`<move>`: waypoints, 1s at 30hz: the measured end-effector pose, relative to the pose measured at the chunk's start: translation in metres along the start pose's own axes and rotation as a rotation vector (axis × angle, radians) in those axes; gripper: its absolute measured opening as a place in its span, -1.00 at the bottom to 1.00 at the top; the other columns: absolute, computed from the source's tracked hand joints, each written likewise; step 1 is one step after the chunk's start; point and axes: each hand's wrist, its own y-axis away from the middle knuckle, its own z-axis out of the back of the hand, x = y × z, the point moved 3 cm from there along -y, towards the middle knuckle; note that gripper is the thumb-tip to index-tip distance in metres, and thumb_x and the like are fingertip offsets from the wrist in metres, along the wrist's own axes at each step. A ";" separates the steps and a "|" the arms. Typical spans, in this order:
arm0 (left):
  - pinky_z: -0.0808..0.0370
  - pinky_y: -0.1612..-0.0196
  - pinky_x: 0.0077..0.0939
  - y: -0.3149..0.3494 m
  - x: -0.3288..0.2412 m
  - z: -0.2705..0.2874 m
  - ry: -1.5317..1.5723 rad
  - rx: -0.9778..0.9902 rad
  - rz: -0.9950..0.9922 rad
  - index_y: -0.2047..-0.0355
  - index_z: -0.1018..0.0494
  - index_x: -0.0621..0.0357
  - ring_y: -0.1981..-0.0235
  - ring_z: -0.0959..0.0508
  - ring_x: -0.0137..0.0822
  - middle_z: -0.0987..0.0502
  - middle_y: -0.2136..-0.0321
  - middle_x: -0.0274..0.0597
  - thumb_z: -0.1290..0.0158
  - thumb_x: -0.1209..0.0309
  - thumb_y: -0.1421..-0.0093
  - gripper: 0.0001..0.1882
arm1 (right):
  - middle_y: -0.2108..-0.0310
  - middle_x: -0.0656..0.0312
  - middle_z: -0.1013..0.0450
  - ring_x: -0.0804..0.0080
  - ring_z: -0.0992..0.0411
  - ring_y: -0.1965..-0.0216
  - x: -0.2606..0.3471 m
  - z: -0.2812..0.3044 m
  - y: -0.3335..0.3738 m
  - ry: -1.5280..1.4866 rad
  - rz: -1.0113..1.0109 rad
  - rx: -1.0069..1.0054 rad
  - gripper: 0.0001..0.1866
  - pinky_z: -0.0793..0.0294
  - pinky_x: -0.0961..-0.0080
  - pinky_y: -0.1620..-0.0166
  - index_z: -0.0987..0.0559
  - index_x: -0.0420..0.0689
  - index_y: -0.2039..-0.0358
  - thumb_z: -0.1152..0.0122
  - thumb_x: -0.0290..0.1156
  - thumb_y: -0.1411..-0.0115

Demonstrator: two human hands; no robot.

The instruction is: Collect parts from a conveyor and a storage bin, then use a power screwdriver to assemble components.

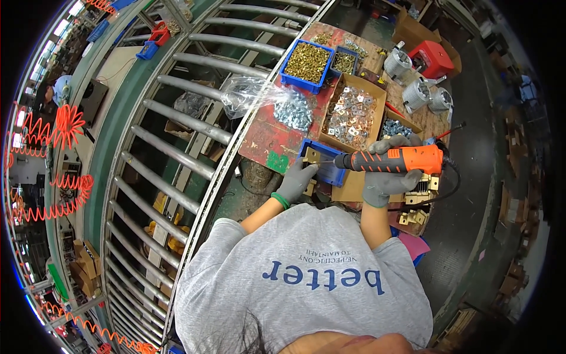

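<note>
Left hand: grey-gloved left hand (296,182), green cuff at the wrist, fingers closed on a brass-coloured part (311,156).
Right hand: grey-gloved right hand (382,184), wrapped firmly around the body of an orange-and-black power screwdriver (377,159); finger on trigger could not be made out.
Driver alignment: lay roughly level, bit pointing left at the brass-coloured part; contact of tip and part could not be told.
Part position: over the left end of a blue tray (337,176), in front of the person's chest.
Driver cord: black cord (457,187) curved down from the rear end.
Hardware, far side: blue bin (285,79) full of yellowish fasteners; silvery fasteners (293,112) heaped loose on the red bench top (259,138), a clear plastic bag (244,94) beside them.
Plates: cardboard box (326,140) held many small metal plates (352,112), just beyond the tray.
Right side: more brass-coloured pieces (414,218) near the bench edge; ribbed grey cylinders (417,94) farther off, near a red stool (432,59).
Left side: roller conveyor (177,159) ran alongside the bench.
</note>
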 end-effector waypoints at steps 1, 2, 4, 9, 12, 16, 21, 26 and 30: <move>-0.43 0.39 -0.44 0.000 0.000 0.002 -0.064 -0.020 -0.021 0.12 -0.37 0.28 0.40 -0.47 -0.40 -0.49 0.40 -0.16 0.01 0.20 -0.16 -0.59 | 0.31 0.09 -0.46 0.27 -0.50 0.39 0.000 0.000 0.000 -0.003 -0.003 0.002 -0.20 -0.57 0.27 0.37 -0.27 -0.10 -0.07 -0.30 0.14 0.04; -0.43 0.39 -0.44 0.000 0.000 0.003 -0.055 -0.033 -0.019 0.12 -0.37 0.28 0.40 -0.47 -0.40 -0.49 0.40 -0.16 0.01 0.20 -0.16 -0.59 | 0.26 0.06 -0.46 0.24 -0.50 0.38 0.000 -0.001 0.000 -0.034 0.017 0.056 -0.25 -0.56 0.25 0.33 -0.27 -0.10 -0.09 -0.22 0.12 -0.03; -0.43 0.36 -0.43 0.000 0.000 0.005 -0.150 -0.029 -0.033 0.11 -0.36 0.29 0.38 -0.49 -0.34 -0.50 0.38 -0.13 0.02 0.20 -0.16 -0.59 | 0.21 0.02 -0.47 0.22 -0.51 0.36 0.001 -0.001 -0.002 -0.065 0.036 0.111 -0.29 -0.55 0.23 0.30 -0.28 -0.10 -0.12 -0.14 0.11 -0.09; -0.46 0.34 -0.44 0.009 -0.010 0.003 0.063 -0.019 0.009 0.12 -0.35 0.26 0.35 -0.52 -0.29 -0.52 0.35 -0.10 0.05 0.22 -0.19 -0.63 | 0.30 0.05 -0.49 0.28 -0.50 0.45 0.003 0.006 -0.004 0.104 0.115 0.063 -0.28 -0.56 0.29 0.38 -0.28 -0.14 -0.08 -0.14 0.13 -0.07; -0.51 0.37 -0.43 0.016 -0.021 -0.003 0.244 0.005 0.101 0.13 -0.36 0.20 0.39 -0.54 -0.29 -0.52 0.34 -0.11 0.08 0.25 -0.22 -0.68 | 0.32 0.07 -0.48 0.29 -0.50 0.45 0.000 0.008 -0.002 0.131 0.115 0.028 -0.27 -0.56 0.30 0.37 -0.28 -0.15 -0.08 -0.14 0.14 -0.07; -0.58 0.45 -0.42 0.013 -0.029 -0.010 0.562 0.083 0.260 0.13 -0.36 0.16 0.45 -0.56 -0.30 -0.52 0.33 -0.12 0.10 0.32 -0.23 -0.75 | 0.33 0.07 -0.48 0.30 -0.50 0.45 -0.005 0.008 0.001 0.206 0.116 0.059 -0.26 -0.57 0.33 0.38 -0.28 -0.15 -0.07 -0.14 0.15 -0.07; -0.59 0.37 -0.38 0.003 -0.015 -0.011 0.699 0.097 0.362 0.09 -0.33 0.17 0.38 -0.56 -0.23 -0.53 0.25 -0.11 0.13 0.32 -0.27 -0.74 | 0.32 0.05 -0.48 0.25 -0.50 0.45 -0.006 0.011 0.002 0.161 0.084 0.018 -0.24 -0.57 0.31 0.35 -0.28 -0.18 -0.08 -0.15 0.16 -0.06; -0.59 0.37 -0.35 0.000 -0.011 -0.010 0.709 0.041 0.353 0.07 -0.32 0.16 0.37 -0.56 -0.23 -0.53 0.25 -0.08 0.13 0.28 -0.28 -0.71 | 0.27 0.03 -0.48 0.23 -0.50 0.42 0.015 0.009 -0.008 0.064 0.032 0.098 -0.26 -0.55 0.28 0.36 -0.29 -0.18 -0.06 -0.12 0.16 -0.08; -0.57 0.40 -0.40 0.005 -0.021 -0.012 0.654 0.049 0.265 0.11 -0.37 0.12 0.43 -0.56 -0.29 -0.55 0.31 -0.14 0.11 0.15 -0.26 -0.66 | 0.20 0.02 -0.47 0.20 -0.51 0.35 0.025 0.005 -0.007 -0.057 -0.008 0.076 -0.31 -0.52 0.22 0.34 -0.31 -0.13 -0.08 -0.09 0.13 -0.11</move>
